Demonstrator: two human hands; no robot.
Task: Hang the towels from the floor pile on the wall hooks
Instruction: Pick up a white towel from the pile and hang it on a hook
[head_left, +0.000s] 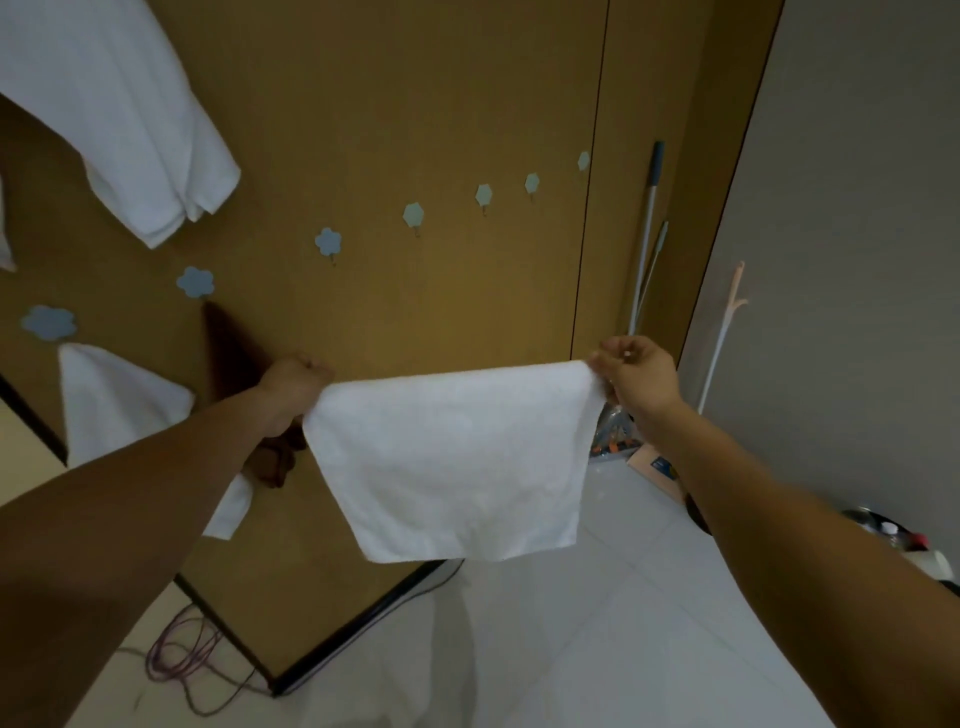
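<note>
Before the brown wall, a small white towel hangs in the air, stretched flat between two raised hands. The left hand grips its upper left corner, fingers curled into a fist round the cloth. The right hand pinches the upper right corner between thumb and fingers, pressed together on the hem. The towel's top edge runs nearly level from one grip to the other, and the rest drops freely below both hands, clear of the tiled floor. Above it a row of flower-shaped hooks slants up to the right across the wall. At the row's left end a brown towel hangs from one hook, partly behind the left hand, and a second white towel hangs from the next hook over. Two long handles lean in the corner near the right hand, and a purple cord lies on the floor.
</note>
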